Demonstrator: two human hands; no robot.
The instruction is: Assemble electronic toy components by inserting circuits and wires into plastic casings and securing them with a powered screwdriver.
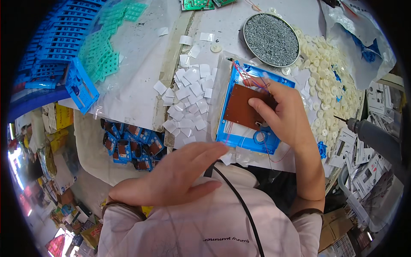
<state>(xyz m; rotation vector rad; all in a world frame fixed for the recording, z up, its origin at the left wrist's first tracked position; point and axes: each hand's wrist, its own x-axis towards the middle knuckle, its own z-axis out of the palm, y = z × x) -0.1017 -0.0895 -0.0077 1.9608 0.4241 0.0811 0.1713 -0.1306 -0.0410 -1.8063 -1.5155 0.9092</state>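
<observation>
A blue plastic housing lies open on the table in front of me, tilted slightly. Over its middle sits a brown circuit board, with thin red and blue wires at its top edge. My right hand grips the board's right side, thumb flat on its face and fingers curled by the wires; the fingertips are partly hidden. Beside the housing's lower left corner hovers my left hand, blurred, fingers stretched out and thumb apart, with nothing seen in it.
White square pieces are scattered left of the housing. Behind it stands a round dish of screws. Cream discs, a power screwdriver and white panels lie right. Green pads and blue-and-brown units are left.
</observation>
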